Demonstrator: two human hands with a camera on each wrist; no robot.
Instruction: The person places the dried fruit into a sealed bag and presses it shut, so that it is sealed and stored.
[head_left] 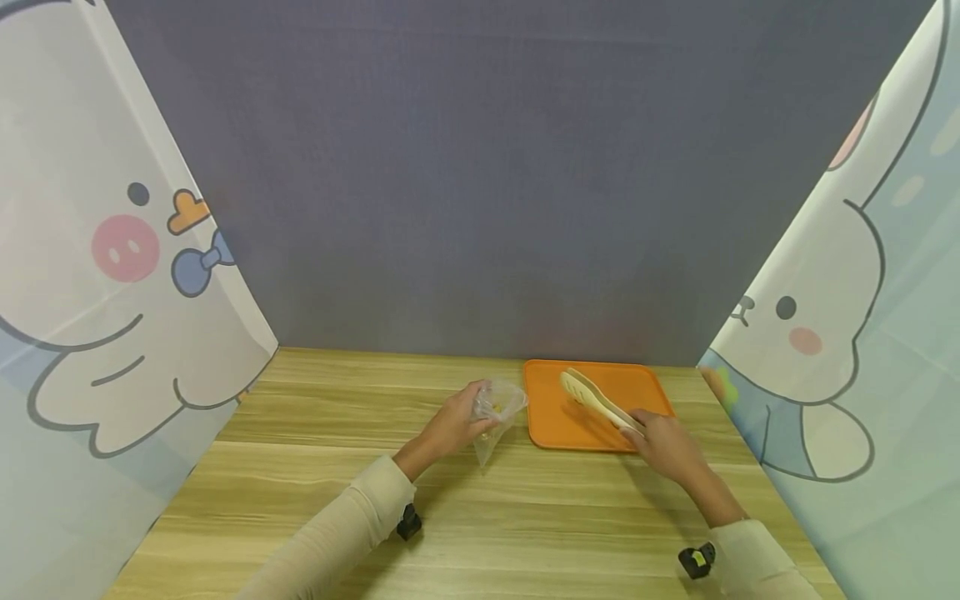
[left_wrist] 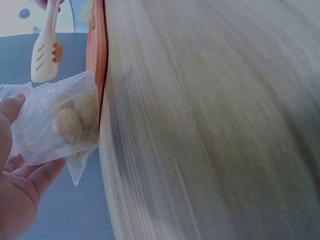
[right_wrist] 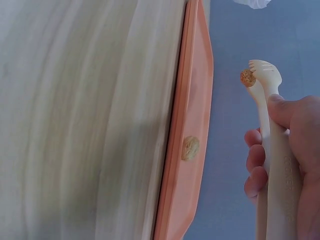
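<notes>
In the head view my left hand point(head_left: 450, 422) holds a clear plastic bag point(head_left: 501, 404) with its mouth spread, thumb on one side and fingers on the other. Several rough tan nuts point(left_wrist: 70, 125), like walnuts, lie inside the bag in the left wrist view. My right hand point(head_left: 667, 446) grips a pair of cream tongs point(head_left: 600, 404) by the handles, above the orange tray point(head_left: 630, 385). Between the tongs' tips a brown walnut point(right_wrist: 247, 78) is pinched, seen in the right wrist view. Another walnut point(right_wrist: 190, 148) lies on the tray.
The tray sits toward the back right of the wood-grain table point(head_left: 315, 467), just right of the bag. A dark grey panel point(head_left: 480, 183) stands behind the table. Cartoon-printed sheets point(head_left: 810, 333) flank both sides.
</notes>
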